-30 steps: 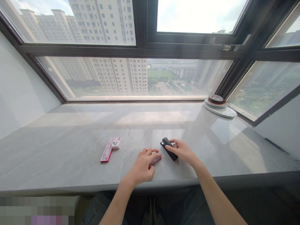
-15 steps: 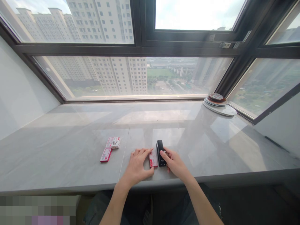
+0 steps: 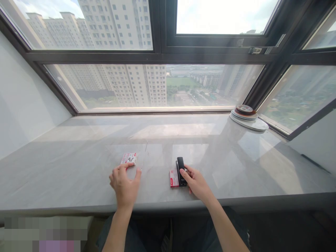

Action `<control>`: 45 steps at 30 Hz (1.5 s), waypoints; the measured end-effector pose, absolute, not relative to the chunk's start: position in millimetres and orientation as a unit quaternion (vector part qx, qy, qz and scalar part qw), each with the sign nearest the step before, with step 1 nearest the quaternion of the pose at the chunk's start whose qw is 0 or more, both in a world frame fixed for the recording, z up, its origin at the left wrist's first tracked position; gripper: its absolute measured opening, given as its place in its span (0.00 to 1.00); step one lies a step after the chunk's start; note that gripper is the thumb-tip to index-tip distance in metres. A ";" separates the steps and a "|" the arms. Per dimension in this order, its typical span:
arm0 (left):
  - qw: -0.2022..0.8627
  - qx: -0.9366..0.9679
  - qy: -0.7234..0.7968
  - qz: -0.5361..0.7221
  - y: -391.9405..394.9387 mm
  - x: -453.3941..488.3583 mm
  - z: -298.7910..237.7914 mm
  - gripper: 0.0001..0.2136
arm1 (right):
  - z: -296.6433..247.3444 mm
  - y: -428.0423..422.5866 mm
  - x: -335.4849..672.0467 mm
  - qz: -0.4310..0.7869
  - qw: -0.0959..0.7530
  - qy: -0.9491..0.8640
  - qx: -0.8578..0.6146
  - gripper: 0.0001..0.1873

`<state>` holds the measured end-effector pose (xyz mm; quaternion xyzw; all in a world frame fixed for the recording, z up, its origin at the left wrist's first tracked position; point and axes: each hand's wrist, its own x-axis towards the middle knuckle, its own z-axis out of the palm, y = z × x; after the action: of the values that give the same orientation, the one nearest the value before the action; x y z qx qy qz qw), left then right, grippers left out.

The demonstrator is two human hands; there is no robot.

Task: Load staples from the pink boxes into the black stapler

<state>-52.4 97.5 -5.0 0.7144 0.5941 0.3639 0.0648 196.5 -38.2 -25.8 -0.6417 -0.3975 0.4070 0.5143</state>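
Observation:
My right hand (image 3: 196, 180) is closed around the black stapler (image 3: 181, 171), which stands upright on the grey marbled sill. Close against the stapler's left side lies a small red-and-white box (image 3: 174, 178), most likely of staples. Farther left, my left hand (image 3: 125, 183) reaches over the other small red-and-white boxes (image 3: 130, 158), thumb and fingers apart. Its fingertips are at the near edge of the box that has a dark staple picture on top. The lower box of that group is mostly hidden behind the hand.
At the back right corner of the sill (image 3: 86, 164) sits a stack of round plates or discs (image 3: 249, 120). A dark window frame (image 3: 157, 112) runs along the back, with a white wall (image 3: 31, 98) at the left. The sill's front edge is just before my forearms.
My left hand has let go of the box beside the stapler and moved left to the other boxes. My right hand still holds the stapler in about the same place.

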 end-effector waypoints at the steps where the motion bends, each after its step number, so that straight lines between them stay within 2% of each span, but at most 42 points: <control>1: 0.031 0.673 0.651 0.350 106.4 -67.8 -7.7 0.22 | -26.3 -38.3 196.9 0.407 0.514 -0.397 -0.642 0.37; 4: 0.047 0.685 0.680 0.259 124.8 -106.2 -16.4 0.26 | -28.1 -38.4 197.8 0.405 0.514 -0.397 -0.644 0.37; 10: 0.164 0.830 0.513 0.148 117.8 -120.8 -22.1 0.31 | -29.4 -38.4 197.0 0.406 0.516 -0.398 -0.641 0.36; 18: 0.296 0.853 0.355 0.242 91.4 -51.4 1.6 0.26 | -30.1 -36.8 196.7 0.405 0.512 -0.398 -0.644 0.37; 23: 0.322 0.892 0.240 0.208 73.7 4.3 6.8 0.27 | -30.2 -36.9 197.5 0.401 0.511 -0.415 -0.637 0.36; 26: 0.322 0.899 0.231 0.189 69.6 19.4 0.0 0.29 | -28.8 -37.3 197.6 0.398 0.506 -0.428 -0.634 0.35; 30: 0.327 0.899 0.218 0.195 71.0 16.5 6.3 0.37 | -27.4 -38.3 197.2 0.399 0.504 -0.426 -0.637 0.35; 31: 0.327 0.894 0.225 0.210 75.2 11.2 11.0 0.35 | -27.4 -38.5 197.2 0.400 0.505 -0.422 -0.638 0.35; 34: 0.273 0.847 0.334 0.311 104.1 -18.0 22.4 0.19 | -27.9 -38.5 196.9 0.407 0.511 -0.411 -0.636 0.35; 37: 0.184 0.776 0.459 0.392 149.7 -63.1 15.5 0.21 | -28.8 -38.0 196.7 0.404 0.515 -0.405 -0.639 0.36; 39: 0.107 0.759 0.538 0.351 176.5 -94.9 -0.2 0.20 | -29.3 -37.9 196.6 0.400 0.515 -0.405 -0.641 0.35; 41: 0.095 0.796 0.531 0.275 191.9 -122.3 -19.0 0.19 | -29.9 -38.0 196.8 0.400 0.514 -0.405 -0.641 0.35; 45: 0.109 0.843 0.459 0.258 187.3 -155.9 -43.6 0.18 | -31.3 -37.6 197.6 0.407 0.511 -0.405 -0.639 0.34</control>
<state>-155.9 187.3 -43.6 0.8431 0.4589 0.2584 0.1086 197.6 -37.6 -31.3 -0.6392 -0.4053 0.4069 0.5115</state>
